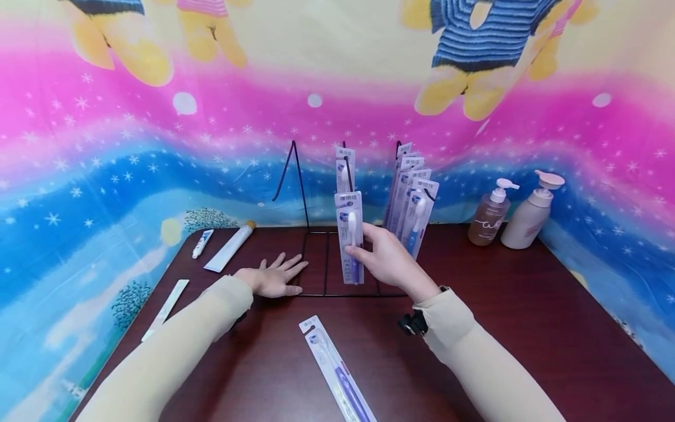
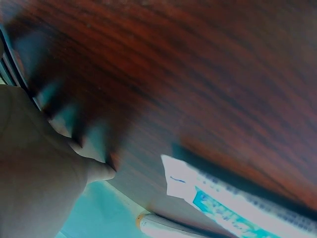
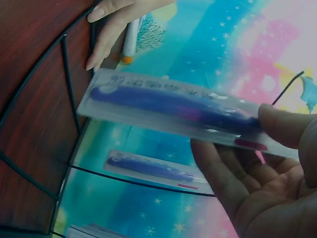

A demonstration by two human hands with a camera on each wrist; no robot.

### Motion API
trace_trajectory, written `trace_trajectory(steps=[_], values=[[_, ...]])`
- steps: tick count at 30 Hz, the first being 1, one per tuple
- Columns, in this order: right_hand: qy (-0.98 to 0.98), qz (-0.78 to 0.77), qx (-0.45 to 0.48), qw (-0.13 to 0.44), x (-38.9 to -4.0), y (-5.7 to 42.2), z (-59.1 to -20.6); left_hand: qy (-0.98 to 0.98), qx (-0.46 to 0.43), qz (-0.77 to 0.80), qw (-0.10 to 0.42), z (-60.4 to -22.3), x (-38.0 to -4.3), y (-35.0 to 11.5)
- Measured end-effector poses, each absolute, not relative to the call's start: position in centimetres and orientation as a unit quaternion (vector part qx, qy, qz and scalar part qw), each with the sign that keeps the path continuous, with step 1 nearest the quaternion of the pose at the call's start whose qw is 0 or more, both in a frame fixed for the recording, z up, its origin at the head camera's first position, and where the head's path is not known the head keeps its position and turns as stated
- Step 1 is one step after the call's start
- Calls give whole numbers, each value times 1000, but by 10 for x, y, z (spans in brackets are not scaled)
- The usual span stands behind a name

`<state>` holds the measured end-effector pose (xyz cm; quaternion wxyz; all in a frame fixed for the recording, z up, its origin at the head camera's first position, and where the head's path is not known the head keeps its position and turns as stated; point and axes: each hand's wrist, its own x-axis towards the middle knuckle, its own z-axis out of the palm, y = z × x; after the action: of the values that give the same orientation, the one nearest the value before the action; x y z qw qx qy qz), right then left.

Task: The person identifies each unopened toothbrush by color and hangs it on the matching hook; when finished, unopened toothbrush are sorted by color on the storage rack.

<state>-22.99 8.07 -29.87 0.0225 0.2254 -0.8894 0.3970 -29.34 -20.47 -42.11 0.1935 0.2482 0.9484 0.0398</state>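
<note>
My right hand (image 1: 390, 258) pinches a packaged toothbrush (image 1: 349, 240) with a purple handle, upright at the middle hook of a black wire rack (image 1: 337, 295). In the right wrist view the thumb (image 3: 282, 124) lies on one face of the pack, with the fingers on the other side. Behind it, another toothbrush pack (image 1: 344, 154) hangs on the same hook. My left hand (image 1: 271, 278) rests with spread, straight fingers at the rack's left front corner. A further purple toothbrush pack (image 1: 337, 372) lies on the table in front of the rack.
Several toothbrush packs (image 1: 423, 193) fill the right hook; the left hook (image 1: 285, 167) is bare. Left of the rack lie a small tube (image 1: 203, 243), a larger white tube (image 1: 230, 246) and a slim white packet (image 1: 166, 308). Two pump bottles, brown (image 1: 487, 220) and pale (image 1: 529, 220), stand back right.
</note>
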Motion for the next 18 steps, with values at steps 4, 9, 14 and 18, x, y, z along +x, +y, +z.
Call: trace_trajectory(steps=[4, 9, 14, 18], values=[[-885, 401, 234, 26, -233, 82, -302, 948, 249, 39, 196, -420, -293, -205], [-882, 405, 239, 41, -234, 85, -302, 948, 248, 37, 198, -419, -292, -204], [-876, 413, 243, 44, -234, 85, -300, 947, 248, 30, 199, -418, -293, -204], [-876, 417, 239, 42, -235, 83, -300, 948, 241, 27, 207, -420, -293, -204]])
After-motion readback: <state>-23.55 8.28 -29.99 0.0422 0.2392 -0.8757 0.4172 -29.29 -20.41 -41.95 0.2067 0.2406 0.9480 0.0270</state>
